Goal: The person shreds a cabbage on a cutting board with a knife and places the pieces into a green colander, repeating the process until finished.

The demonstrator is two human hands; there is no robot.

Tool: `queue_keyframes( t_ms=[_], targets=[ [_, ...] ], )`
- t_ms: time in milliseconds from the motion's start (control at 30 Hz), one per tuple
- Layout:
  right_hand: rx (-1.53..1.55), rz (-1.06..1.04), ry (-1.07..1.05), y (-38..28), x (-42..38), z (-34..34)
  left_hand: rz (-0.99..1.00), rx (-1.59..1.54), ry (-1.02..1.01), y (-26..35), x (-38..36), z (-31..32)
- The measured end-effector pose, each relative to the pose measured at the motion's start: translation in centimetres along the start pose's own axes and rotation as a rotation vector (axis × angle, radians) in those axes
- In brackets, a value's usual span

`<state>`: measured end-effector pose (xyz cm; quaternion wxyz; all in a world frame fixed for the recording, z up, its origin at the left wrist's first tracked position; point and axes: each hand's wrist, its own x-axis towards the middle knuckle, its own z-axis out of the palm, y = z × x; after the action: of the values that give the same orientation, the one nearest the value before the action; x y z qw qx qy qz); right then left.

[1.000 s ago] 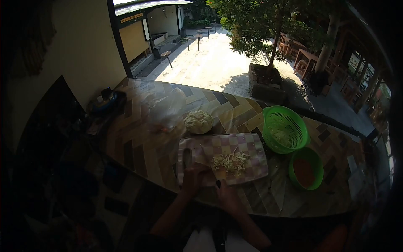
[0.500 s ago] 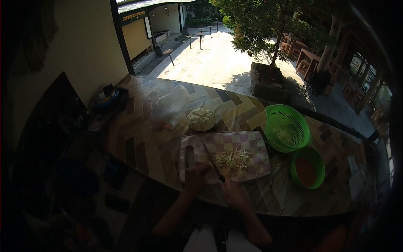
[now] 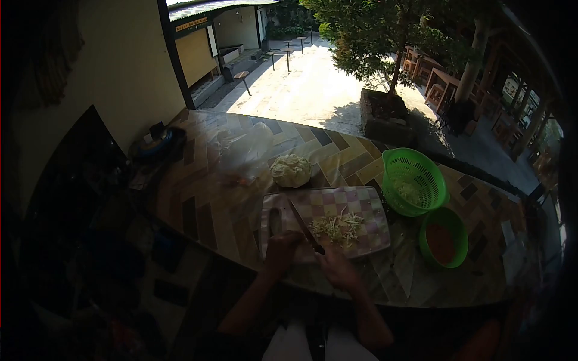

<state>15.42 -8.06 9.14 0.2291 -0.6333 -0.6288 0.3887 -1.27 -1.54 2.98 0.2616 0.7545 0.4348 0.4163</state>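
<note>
Left of middle on the checkered cutting board (image 3: 361, 201), hold the knife (image 3: 306, 226) steady with right-hand (image 3: 338, 269) fingers clamped round its handle, angling it clear of the left hand (image 3: 282, 249), of finger pose too dim to tell, and beside cabbage shreds (image 3: 335, 227) right of board's middle.

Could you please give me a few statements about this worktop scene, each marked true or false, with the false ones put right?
1. The right hand holds a knife. True.
2. Pale shreds lie on the cutting board. True.
3. The cabbage head lies on the cutting board. False: it sits on the table, beyond the board's far edge.
4. The colander is red. False: it is green.
5. The green bowl stands nearer the camera than the colander. True.
6. The left hand is inside the colander. False: it is at the near left part of the cutting board.
</note>
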Motion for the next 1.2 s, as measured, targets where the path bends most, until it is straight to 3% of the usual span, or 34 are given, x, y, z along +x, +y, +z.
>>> queue_keyframes(
  t_ms=[33,133,233,333,433,533,633,733,1033,1200],
  targets=[
    [-0.023,0.090,-0.061,-0.8,-0.5,-0.2,0.016,0.002,0.008,0.0,0.0,0.0],
    [-0.067,0.063,0.063,0.8,-0.8,2.7,0.037,0.040,0.026,0.3,0.0,0.0],
    [-0.149,0.169,0.102,-0.4,-1.3,3.9,0.051,0.158,0.026,1.2,-0.1,-0.3],
    [-0.251,0.129,0.121,0.9,0.9,5.0,0.124,0.215,0.046,1.1,-0.4,-0.3],
    [-0.145,-0.027,0.156,2.3,2.1,3.6,0.132,0.124,0.084,0.4,-0.6,0.4],
    [0.045,0.007,-0.044,2.0,1.1,0.5,0.120,0.097,0.090,0.3,-0.7,0.5],
    [0.067,0.091,-0.022,0.3,-0.9,0.5,0.081,0.089,0.079,0.3,-0.5,0.4],
    [0.023,-0.073,0.127,2.5,-1.0,3.2,-0.006,0.043,0.086,1.0,-0.5,0.3],
    [-0.115,0.145,0.111,0.2,0.7,3.5,0.106,0.073,0.057,0.0,-0.6,0.2],
    [0.057,-0.022,0.118,2.3,-0.4,2.5,0.070,0.032,0.056,-0.6,-0.3,0.0]
  ],
)
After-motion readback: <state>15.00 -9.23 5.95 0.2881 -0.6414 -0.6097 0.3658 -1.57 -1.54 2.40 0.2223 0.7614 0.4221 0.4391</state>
